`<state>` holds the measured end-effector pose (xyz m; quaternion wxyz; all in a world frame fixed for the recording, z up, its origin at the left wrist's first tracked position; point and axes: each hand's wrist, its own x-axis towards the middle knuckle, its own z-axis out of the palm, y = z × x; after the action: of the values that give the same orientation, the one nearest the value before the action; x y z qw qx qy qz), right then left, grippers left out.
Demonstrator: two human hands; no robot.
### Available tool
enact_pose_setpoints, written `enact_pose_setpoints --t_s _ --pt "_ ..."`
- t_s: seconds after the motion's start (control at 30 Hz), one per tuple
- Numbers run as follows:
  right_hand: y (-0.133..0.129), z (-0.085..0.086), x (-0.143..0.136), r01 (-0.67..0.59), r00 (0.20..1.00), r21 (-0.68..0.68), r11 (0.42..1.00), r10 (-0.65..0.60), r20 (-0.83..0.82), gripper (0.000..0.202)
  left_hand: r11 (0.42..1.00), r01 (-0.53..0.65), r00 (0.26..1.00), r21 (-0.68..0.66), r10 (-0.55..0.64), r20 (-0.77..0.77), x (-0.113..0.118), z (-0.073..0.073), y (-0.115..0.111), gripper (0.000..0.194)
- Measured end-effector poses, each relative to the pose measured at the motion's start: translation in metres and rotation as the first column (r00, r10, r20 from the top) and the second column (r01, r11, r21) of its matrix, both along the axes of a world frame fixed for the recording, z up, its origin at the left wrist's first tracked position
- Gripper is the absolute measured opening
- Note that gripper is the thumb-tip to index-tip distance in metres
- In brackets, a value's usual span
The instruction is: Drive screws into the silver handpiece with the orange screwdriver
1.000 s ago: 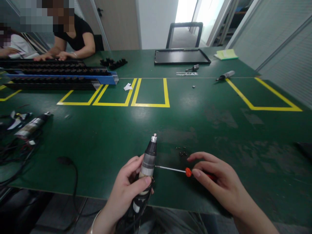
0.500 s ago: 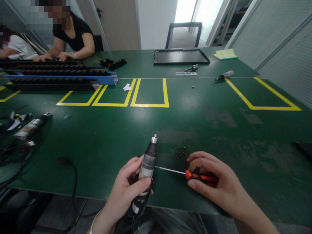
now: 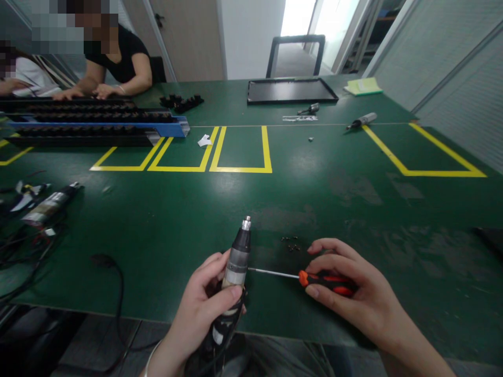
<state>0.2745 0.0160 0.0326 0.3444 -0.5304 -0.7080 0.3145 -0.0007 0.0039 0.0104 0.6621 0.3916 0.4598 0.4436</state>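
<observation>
My left hand is wrapped round an electric screwdriver, a grey and black cylinder tilted with its metal tip pointing up and away. Between the fingers of my right hand is the red and black handle of a screwdriver. Its thin shaft points left, and the tip meets the side of the electric screwdriver's grey collar. Several small screws lie on the green table just beyond the shaft. The lower end of the electric screwdriver is partly hidden by my left hand.
Another electric screwdriver lies among cables at the left. Blue and black rails stretch across the far left, where a co-worker sits. A black tray and two more tools, one a grey driver, lie at the back.
The fingers of my right hand have shifted round the screwdriver handle, and the handle has turned. The electric screwdriver has moved very slightly left; the screwdriver's tip stays against its collar.
</observation>
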Motion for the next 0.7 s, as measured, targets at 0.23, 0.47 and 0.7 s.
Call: enact_pose_setpoints --t_s 0.23,0.47,0.7 --pt "0.0013 0.0032 -0.0022 -0.061 0.998 -0.012 0.998 0.06 -0.017 0.02 1.0 -0.002 1.0 0.006 0.002 -0.007 -0.0005 -0.0015 -0.0009 0.038" --pt "0.0037 0.0017 -0.0046 -0.063 0.993 -0.029 0.998 0.065 0.097 0.036 1.0 -0.019 1.0 0.006 0.019 0.0 0.0006 -0.0017 -0.0017 0.039" --pt "0.0005 0.001 -0.0008 0.002 1.0 0.055 0.998 -0.004 0.028 0.013 1.0 -0.025 1.0 -0.006 0.025 -0.017 0.0003 -0.0004 -0.0023 0.041"
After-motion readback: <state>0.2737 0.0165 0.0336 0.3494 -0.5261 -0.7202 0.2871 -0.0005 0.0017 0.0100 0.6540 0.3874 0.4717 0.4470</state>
